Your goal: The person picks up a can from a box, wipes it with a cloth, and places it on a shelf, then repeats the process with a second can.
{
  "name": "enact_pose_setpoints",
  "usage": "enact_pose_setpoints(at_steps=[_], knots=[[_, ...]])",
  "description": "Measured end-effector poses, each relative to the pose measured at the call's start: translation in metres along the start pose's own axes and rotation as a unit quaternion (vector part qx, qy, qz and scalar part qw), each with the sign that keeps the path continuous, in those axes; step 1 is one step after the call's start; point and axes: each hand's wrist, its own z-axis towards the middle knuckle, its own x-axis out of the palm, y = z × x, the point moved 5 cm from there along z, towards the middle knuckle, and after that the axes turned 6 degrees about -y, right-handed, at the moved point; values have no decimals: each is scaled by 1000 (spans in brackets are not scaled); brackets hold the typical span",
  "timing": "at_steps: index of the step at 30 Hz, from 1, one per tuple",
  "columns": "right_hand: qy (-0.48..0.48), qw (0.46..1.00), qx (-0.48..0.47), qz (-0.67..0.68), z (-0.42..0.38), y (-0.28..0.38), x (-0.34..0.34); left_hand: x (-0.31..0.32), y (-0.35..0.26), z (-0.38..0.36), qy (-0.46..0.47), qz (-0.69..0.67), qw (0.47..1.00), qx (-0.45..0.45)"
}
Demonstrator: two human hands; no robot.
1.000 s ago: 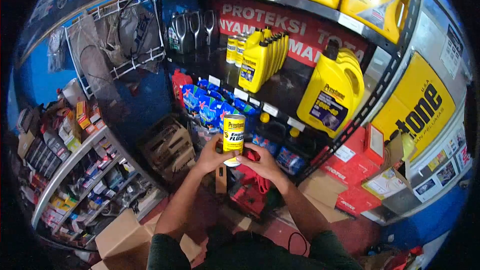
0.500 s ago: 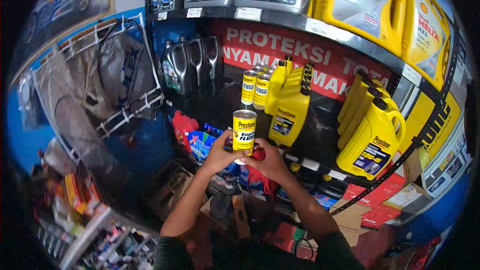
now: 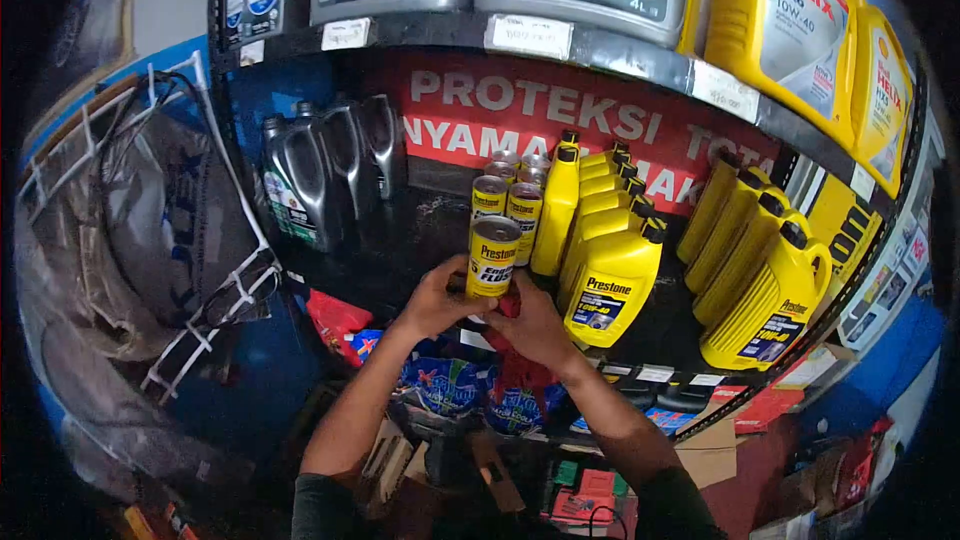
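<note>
Both hands are raised in front of the shelf around a yellow and white Prestone engine flush can (image 3: 494, 258). My left hand (image 3: 440, 300) is closed around the can's lower left side, thumb across its base. On the right, my right hand (image 3: 532, 318) is curled against the lower right side. Red cloth (image 3: 518, 365) shows between its fingers and hangs below them. The can is upright, silver top tilted slightly towards me. Just behind it, several similar cans (image 3: 488, 196) stand in rows on the black shelf (image 3: 425, 225).
Yellow Prestone bottles (image 3: 612, 285) stand right of the cans, with larger yellow jugs (image 3: 765, 300) farther right. Dark grey bottles (image 3: 315, 175) are at the left. An upper shelf (image 3: 420, 38) holds big oil jugs. Blue packets (image 3: 440, 385) lie below; a white wire rack (image 3: 225, 285) is left.
My view has moved closer to the shelf. The can, still between both hands, is now nearer the standing cans and overlaps their lower parts.
</note>
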Motion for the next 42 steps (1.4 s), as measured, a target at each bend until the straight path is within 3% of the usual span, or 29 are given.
enact_pose_setpoints(at_steps=[6, 9, 11, 15, 18, 20, 24, 26, 30, 35, 42], knots=[[-33, 991, 70, -108, 5, -19, 10, -1, 24, 24, 52, -36, 998, 4], [-41, 991, 110, -65, 11, -27, 13, -1, 42, 43, 88, -68, 993, 44], [-51, 988, 116, -92, 14, -25, 12, -4, 43, 54, 127, 43, 990, 39], [-78, 979, 125, -143, 13, -30, 14, -5, 55, 72, 174, 67, 981, 60], [-81, 967, 132, -201, 8, -32, 14, -5, 55, 75, 187, 52, 971, 142], [-96, 956, 115, -253, 6, -29, 16, -8, 52, 74, 225, 63, 968, 98], [-140, 945, 119, -269, -3, -17, 21, -10, 72, 74, 220, 17, 969, 107], [-100, 915, 202, -335, -8, -8, 23, -7, 84, 78, 214, -11, 971, 110], [-103, 941, 56, -317, -20, -16, 28, 2, 94, 86, 225, 19, 961, 158], [-141, 922, 43, -359, -27, -13, 30, 11, 80, 97, 217, 106, 950, 197], [-178, 908, 31, -378, -33, -16, 27, 37, 78, 106, 205, 109, 944, 233]])
